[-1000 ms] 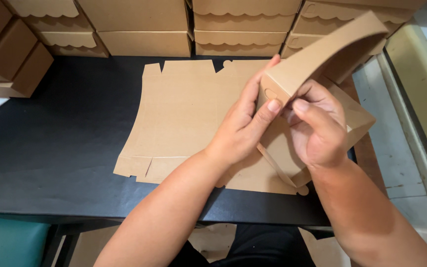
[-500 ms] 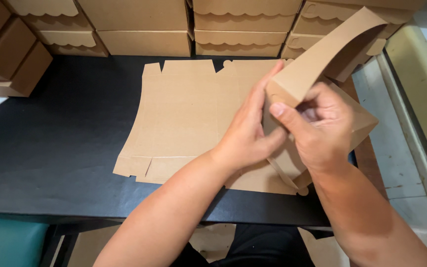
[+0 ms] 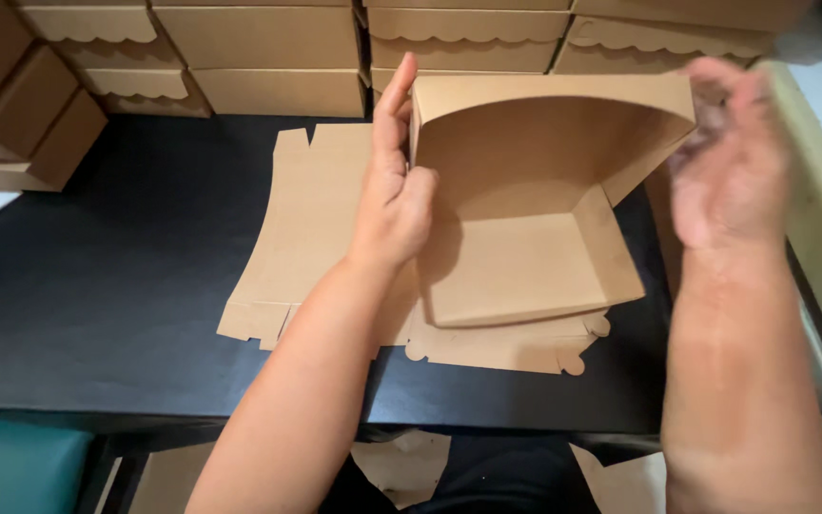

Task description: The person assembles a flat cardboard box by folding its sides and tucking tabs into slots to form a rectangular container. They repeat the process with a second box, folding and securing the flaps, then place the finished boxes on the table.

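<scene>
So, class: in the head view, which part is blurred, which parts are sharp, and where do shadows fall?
Head view: the right hand is motion-blurred; the left hand and the half-folded cardboard box are sharp; the left hand shadows the box floor beside it.

Packing workshop: stacked finished cardboard boxes (image 3: 268, 57), flat blanks (image 3: 316, 228), black worktable (image 3: 107, 286)

Both forearms are showing bare, with no sleeves reaching them. The left hand (image 3: 394, 205) and right hand (image 3: 730, 176) are wearing nothing.
</scene>
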